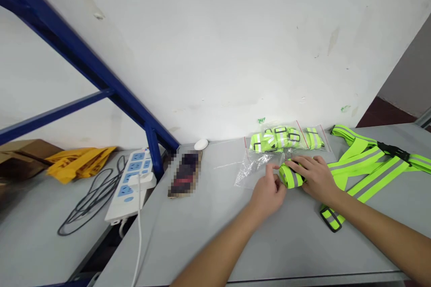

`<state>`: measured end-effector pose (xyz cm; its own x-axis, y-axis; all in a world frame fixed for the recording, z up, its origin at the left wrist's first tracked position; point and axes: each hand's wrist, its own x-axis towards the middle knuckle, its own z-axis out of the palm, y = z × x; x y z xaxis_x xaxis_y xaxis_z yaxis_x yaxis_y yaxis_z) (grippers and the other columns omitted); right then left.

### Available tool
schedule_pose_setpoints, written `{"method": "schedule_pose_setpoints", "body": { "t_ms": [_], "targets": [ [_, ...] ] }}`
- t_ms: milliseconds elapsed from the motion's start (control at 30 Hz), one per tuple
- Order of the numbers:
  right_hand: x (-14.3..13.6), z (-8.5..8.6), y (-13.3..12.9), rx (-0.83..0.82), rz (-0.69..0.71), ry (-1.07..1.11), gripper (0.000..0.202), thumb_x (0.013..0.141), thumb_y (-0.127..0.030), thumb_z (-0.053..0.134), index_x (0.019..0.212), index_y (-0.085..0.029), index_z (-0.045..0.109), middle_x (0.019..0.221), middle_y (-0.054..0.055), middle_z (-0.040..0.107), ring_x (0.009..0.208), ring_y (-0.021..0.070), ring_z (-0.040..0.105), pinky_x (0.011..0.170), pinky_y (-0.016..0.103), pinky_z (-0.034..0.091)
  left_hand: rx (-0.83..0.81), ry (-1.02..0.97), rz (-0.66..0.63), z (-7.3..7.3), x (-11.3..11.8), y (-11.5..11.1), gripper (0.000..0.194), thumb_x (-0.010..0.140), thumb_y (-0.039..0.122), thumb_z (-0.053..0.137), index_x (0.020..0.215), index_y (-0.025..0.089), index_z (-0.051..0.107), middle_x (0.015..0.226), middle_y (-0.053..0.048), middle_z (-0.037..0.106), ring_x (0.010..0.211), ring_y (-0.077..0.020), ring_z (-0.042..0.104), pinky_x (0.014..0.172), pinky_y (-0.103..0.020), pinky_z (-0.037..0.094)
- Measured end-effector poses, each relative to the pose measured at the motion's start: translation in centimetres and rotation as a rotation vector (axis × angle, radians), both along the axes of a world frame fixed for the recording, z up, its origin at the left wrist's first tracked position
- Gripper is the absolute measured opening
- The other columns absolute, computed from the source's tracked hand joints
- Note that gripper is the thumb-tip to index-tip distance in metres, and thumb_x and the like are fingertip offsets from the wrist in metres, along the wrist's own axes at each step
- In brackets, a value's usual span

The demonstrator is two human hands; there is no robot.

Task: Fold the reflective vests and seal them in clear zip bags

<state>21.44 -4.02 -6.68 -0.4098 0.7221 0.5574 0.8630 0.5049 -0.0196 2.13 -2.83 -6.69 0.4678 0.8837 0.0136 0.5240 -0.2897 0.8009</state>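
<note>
A fluorescent yellow-green roll of reflective strap with a grey stripe lies on the grey table between my two hands. My left hand grips its left end with curled fingers. Laid over its top and right side, my right hand has its fingers bent around it. To the right spreads an unrolled reflective strap harness with a black buckle and a black slider. Just behind my hands, clear zip bags hold more rolled straps; my fingers hide part of them.
A blurred-out phone-like object and a white round disc lie to the left. Beyond the blue metal frame are a power strip, a dark cable, yellow bags and a cardboard box. A wall stands behind.
</note>
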Motion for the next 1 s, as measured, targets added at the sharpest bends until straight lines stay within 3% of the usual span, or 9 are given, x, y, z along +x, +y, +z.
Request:
{"method": "schedule_pose_setpoints", "body": {
  "t_ms": [133, 400, 633, 800, 1000],
  "targets": [
    [0.1, 0.0, 0.0, 0.004, 0.005, -0.129, 0.064, 0.059, 0.003, 0.049, 0.117, -0.023, 0.059, 0.111, 0.006, 0.067, 0.099, 0.0213, 0.057, 0.071, 0.034, 0.027, 0.05, 0.03, -0.011, -0.1, -0.1, 0.1, 0.051, 0.084, 0.014, 0.04, 0.132, 0.019, 0.023, 0.059, 0.009, 0.046, 0.051, -0.0143, 0.046, 0.05, -0.025, 0.026],
    [-0.2, 0.2, 0.2, 0.02, 0.069, -0.256, 0.055, 0.068, 0.001, 0.054, 0.118, -0.022, 0.058, 0.11, 0.007, 0.065, 0.099, 0.0229, 0.054, 0.073, 0.035, 0.028, 0.375, 0.191, -0.011, 0.1, -0.1, -0.3, 0.043, 0.091, 0.018, 0.031, 0.134, 0.018, 0.03, 0.066, 0.004, 0.059, 0.052, -0.0152, 0.054, 0.052, -0.026, 0.033],
    [0.1, 0.2, 0.2, -0.008, -0.02, -0.194, 0.07, 0.072, 0.0, 0.05, 0.137, -0.023, 0.045, 0.122, 0.01, 0.061, 0.096, 0.0219, 0.055, 0.071, 0.034, 0.029, 0.557, 0.311, -0.214, 0.9, 0.0, -0.7, 0.044, 0.08, 0.014, 0.041, 0.124, 0.018, 0.046, 0.073, -0.002, 0.065, 0.063, -0.0186, 0.06, 0.064, -0.031, 0.044],
    [0.1, 0.4, 0.3, -0.01, -0.001, -0.225, 0.068, 0.073, 0.001, 0.05, 0.136, -0.026, 0.046, 0.124, 0.009, 0.06, 0.095, 0.0217, 0.055, 0.071, 0.034, 0.029, 0.457, 0.124, -0.205, 0.9, 0.0, -1.1, 0.044, 0.08, 0.013, 0.042, 0.124, 0.018, 0.044, 0.069, 0.001, 0.058, 0.062, -0.0172, 0.055, 0.07, -0.033, 0.042],
    [0.0, 0.4, 0.2, -0.026, -0.038, -0.19, 0.07, 0.069, 0.002, 0.051, 0.134, -0.023, 0.048, 0.118, 0.008, 0.064, 0.096, 0.0216, 0.055, 0.07, 0.034, 0.028, -0.082, -0.304, -0.009, -0.1, -0.2, -0.1, 0.035, 0.089, 0.019, 0.042, 0.121, 0.022, 0.029, 0.069, 0.007, 0.043, 0.058, -0.0107, 0.046, 0.058, -0.023, 0.039]
  ]
}}
